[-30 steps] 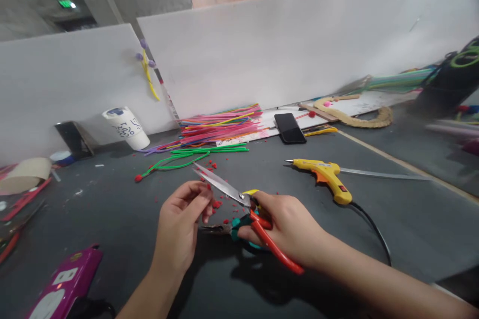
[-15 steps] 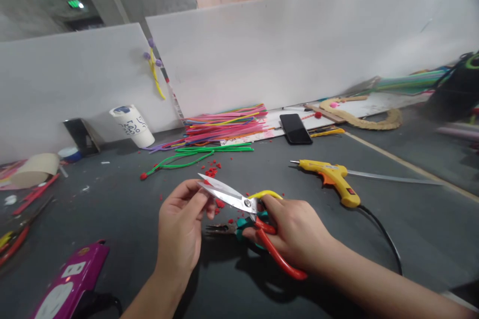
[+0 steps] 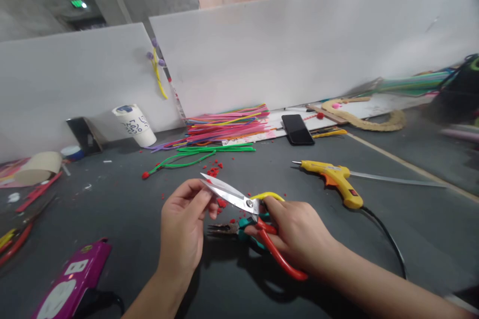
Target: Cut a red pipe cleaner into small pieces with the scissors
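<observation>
My right hand (image 3: 295,227) is closed round the handles of a pair of scissors (image 3: 232,195), one handle red and one yellow. The blades point left and reach over the fingertips of my left hand (image 3: 185,224). Those fingers are pinched on a small red piece (image 3: 208,181), mostly hidden behind the blades and fingers. Below the scissors lie long-nose pliers (image 3: 224,229) with teal handles, partly covered by my right hand. Red fuzzy scraps (image 3: 213,172) are scattered on the dark table (image 3: 157,239) around the blades.
A yellow glue gun (image 3: 337,179) with its cord lies right. Behind are green stems (image 3: 232,148), a pile of coloured pipe cleaners (image 3: 224,127), a phone (image 3: 297,129) and a paper cup (image 3: 134,127). A purple power strip (image 3: 71,279) and other scissors (image 3: 18,244) are left.
The scissor blades look slightly closer together. Both hands keep almost the same place; the whole view has shifted a little.
</observation>
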Demonstrator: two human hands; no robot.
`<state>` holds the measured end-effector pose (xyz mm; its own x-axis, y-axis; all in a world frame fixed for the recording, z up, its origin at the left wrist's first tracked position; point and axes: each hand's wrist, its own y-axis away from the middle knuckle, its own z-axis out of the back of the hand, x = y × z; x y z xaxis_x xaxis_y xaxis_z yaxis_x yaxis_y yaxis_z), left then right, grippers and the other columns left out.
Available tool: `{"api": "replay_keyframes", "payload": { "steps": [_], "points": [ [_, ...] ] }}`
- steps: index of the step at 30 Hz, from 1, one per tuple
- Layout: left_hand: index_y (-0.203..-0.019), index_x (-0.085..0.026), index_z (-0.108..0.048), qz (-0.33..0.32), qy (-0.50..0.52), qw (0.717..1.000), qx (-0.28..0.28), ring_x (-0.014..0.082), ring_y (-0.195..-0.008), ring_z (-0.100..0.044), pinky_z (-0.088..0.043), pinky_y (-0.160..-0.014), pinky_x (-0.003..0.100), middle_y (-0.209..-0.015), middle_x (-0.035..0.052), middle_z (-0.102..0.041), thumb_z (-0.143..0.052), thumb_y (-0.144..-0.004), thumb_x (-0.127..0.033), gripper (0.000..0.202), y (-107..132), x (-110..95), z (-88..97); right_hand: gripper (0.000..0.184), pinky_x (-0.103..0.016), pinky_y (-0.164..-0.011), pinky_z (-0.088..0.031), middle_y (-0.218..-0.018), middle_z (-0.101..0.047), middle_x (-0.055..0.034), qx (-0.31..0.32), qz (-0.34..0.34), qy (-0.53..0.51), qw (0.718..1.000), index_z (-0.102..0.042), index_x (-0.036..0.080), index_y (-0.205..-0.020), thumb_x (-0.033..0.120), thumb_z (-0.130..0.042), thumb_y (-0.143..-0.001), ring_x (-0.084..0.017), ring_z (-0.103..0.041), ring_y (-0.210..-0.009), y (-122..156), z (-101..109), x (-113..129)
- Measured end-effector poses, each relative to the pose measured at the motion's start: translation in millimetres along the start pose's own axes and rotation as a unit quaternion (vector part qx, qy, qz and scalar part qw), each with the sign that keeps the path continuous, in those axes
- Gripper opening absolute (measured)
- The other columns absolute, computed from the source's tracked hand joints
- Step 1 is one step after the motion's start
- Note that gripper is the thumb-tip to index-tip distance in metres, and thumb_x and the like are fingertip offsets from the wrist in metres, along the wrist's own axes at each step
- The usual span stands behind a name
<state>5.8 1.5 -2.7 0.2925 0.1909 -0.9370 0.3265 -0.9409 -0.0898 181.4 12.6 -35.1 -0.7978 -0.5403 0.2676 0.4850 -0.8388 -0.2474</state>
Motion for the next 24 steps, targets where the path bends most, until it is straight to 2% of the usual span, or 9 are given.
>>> {"api": "replay_keyframes", "payload": {
  "steps": [13,24],
  "points": [
    [-0.065,-0.013,-0.063,0.008,-0.001,1.000,-0.011,0.0049,-0.043,-0.050,-0.038,-0.039,0.013,-0.051,-0.0022,-0.059,-0.065,-0.065,-0.015,0.002,0.7,-2.3,-1.0,0.044,-0.026,-0.044,-0.018,-0.052,-0.059,-0.0033,-0.027,0.018,0.024,0.999,-0.049,0.017,-0.070,0.055,-0.032,-0.085,-0.017,-0.054,-0.043,0.7,-2.8,-1.7],
    [-0.067,-0.014,-0.064,0.013,0.011,1.000,-0.002,0.0045,-0.045,-0.050,-0.038,-0.039,0.012,-0.055,-0.0020,-0.059,-0.065,-0.066,-0.015,0.002,-1.0,-3.9,0.2,0.041,-0.026,-0.045,-0.019,-0.052,-0.058,-0.0029,-0.006,0.003,0.028,1.000,-0.049,0.018,-0.067,0.053,-0.035,-0.084,-0.016,-0.052,-0.044,-0.4,-1.0,-1.0]
  ]
}}
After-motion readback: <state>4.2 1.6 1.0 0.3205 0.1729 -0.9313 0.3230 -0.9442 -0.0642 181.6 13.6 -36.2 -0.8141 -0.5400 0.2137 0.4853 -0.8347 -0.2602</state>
